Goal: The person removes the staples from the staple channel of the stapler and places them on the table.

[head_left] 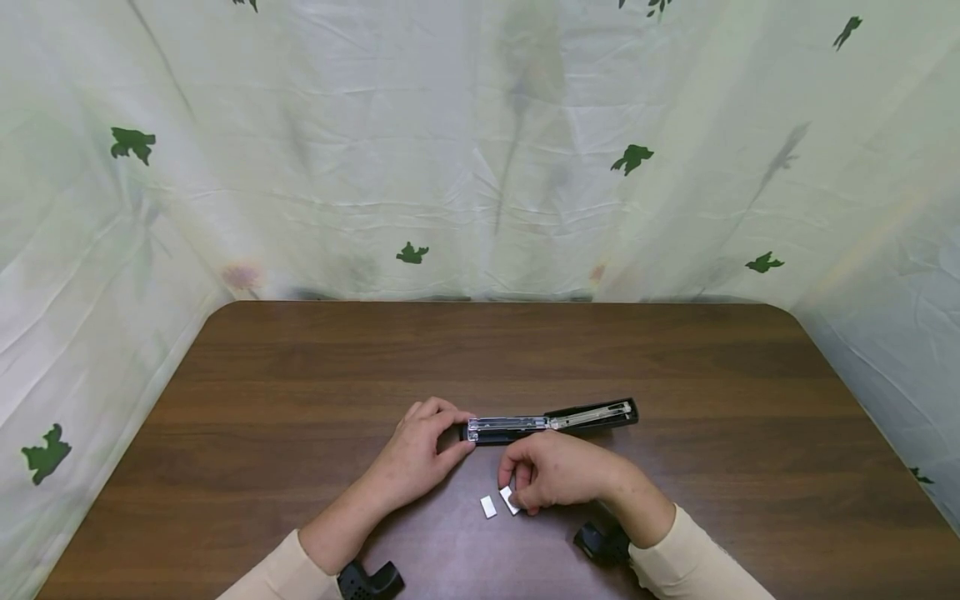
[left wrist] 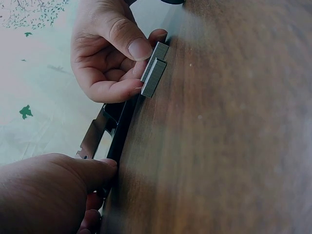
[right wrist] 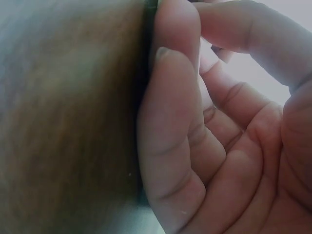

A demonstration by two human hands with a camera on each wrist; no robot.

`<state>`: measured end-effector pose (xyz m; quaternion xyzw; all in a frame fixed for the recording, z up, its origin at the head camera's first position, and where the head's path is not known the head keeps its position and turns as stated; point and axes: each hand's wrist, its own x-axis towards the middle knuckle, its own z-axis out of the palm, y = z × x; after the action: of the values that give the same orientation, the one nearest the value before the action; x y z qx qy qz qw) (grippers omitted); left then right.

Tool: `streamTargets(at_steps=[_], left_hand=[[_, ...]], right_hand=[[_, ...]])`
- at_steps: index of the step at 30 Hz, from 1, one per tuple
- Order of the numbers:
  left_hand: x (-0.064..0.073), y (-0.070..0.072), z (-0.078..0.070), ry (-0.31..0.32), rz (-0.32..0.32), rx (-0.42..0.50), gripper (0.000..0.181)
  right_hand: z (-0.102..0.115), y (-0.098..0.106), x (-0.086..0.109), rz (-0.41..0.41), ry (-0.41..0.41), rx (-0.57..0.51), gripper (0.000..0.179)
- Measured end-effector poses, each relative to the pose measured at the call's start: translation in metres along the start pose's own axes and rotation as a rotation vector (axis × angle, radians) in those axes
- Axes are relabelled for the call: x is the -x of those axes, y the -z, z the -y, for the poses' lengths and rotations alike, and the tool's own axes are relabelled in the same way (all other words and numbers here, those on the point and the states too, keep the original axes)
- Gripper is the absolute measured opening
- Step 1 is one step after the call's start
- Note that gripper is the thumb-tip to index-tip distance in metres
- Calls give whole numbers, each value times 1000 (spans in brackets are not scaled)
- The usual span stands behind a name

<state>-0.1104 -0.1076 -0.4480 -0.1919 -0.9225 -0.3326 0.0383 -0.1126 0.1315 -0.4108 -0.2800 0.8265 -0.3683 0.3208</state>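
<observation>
An opened black stapler (head_left: 517,423) lies on the table, its metal magazine exposed and its top arm swung out to the right. My left hand (head_left: 423,447) grips the stapler's left end, thumb on the near side and fingers on the far side. Just in front of the stapler, my right hand (head_left: 558,473) pinches a strip of staples (head_left: 509,500) between thumb and fingers, close over the table. A second staple strip (head_left: 488,507) lies to its left. In the left wrist view both strips (left wrist: 155,78) overlap. The right wrist view shows curled fingers (right wrist: 170,122); the strip is hidden there.
The brown wooden table (head_left: 300,358) extends around the hands. A pale curtain (head_left: 480,167) with green leaf shapes hangs along its back and sides. Black wrist devices (head_left: 371,581) sit beside both forearms.
</observation>
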Motion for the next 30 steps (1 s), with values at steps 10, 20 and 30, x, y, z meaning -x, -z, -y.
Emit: streamTargets(at_steps=[10,20,30], left_hand=[[1,1,1,7,10,-5,31],[1,1,2,-8,6,-17,34],[2,1,3,-25,4,-5,51]], right_hand=[[-2,0,-1,-2,6,3,18],[-3,0,-2,6,12,-7,15],[9,21,13,-193,87,105,6]])
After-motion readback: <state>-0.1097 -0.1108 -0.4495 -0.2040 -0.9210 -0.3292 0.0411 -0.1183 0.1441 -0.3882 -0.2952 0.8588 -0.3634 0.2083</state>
